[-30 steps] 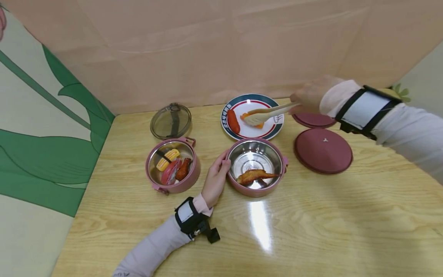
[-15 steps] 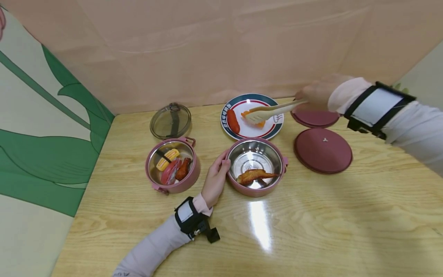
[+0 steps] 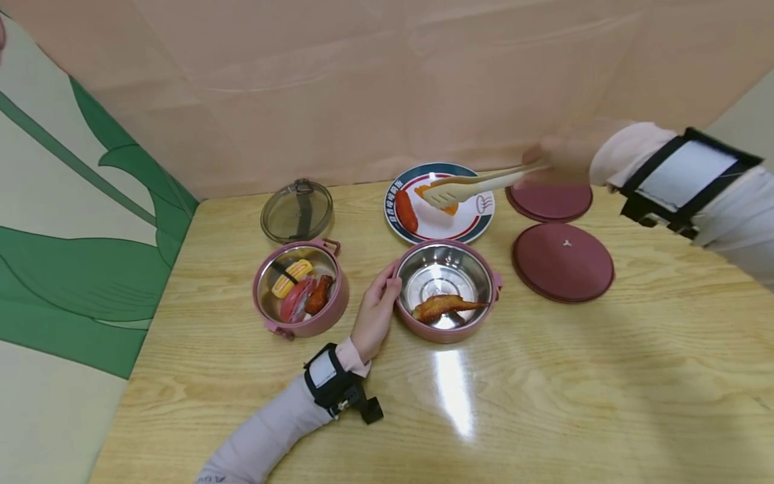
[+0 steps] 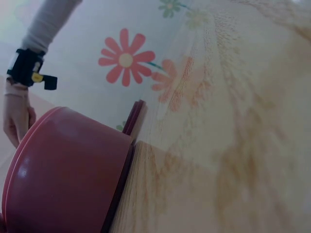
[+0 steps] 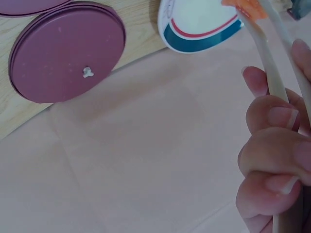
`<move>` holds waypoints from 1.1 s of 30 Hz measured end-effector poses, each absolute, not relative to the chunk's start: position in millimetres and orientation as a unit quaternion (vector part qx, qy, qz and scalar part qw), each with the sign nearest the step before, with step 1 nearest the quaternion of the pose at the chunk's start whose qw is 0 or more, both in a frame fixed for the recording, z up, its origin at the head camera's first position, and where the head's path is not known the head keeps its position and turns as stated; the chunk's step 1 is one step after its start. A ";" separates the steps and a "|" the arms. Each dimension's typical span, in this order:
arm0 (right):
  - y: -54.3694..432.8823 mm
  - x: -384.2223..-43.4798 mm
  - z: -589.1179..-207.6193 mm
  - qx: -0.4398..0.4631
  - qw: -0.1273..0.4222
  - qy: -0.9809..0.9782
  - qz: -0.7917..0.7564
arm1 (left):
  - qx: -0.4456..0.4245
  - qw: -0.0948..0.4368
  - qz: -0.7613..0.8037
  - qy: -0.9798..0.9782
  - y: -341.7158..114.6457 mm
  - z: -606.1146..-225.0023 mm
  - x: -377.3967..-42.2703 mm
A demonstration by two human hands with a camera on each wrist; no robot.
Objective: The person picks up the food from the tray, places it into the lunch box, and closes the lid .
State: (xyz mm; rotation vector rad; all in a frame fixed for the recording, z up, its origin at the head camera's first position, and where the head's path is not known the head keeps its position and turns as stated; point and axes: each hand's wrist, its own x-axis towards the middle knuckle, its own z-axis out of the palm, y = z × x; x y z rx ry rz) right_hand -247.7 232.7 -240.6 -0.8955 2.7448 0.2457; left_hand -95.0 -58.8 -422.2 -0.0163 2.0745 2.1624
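Beige tongs (image 3: 486, 183) slant over the white plate (image 3: 431, 227) with 1 orange piece (image 3: 451, 209) at their tips, and an uncovered pink steel-lined pot (image 3: 440, 335) stands upright holding 1 browned wing (image 3: 444, 307).

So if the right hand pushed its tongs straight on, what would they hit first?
Beyond the orange piece, the tongs would probably meet the red sausage on the plate; they might pass above, as height is unclear.

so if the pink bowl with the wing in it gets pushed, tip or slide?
Likely slides: the bowl sits flat and looks wider than tall. The tabletop shows glare, so friction may be low. The wing could skid about inside, since it lies on shiny metal.
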 end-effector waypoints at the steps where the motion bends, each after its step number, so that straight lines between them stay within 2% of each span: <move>1: 232.4 -247.6 -239.6 -0.307 0.124 0.940 0.080 | -0.007 0.073 0.719 0.691 -59.0 -422.4 -95.3; 9: 226.4 -244.0 -226.0 -0.311 0.143 0.937 0.071 | -0.006 0.070 0.724 0.686 -60.1 -422.5 -95.1; 33: 197.1 -216.2 -211.7 -0.379 0.126 0.914 0.067 | -0.009 0.068 0.723 0.687 -60.8 -423.7 -95.2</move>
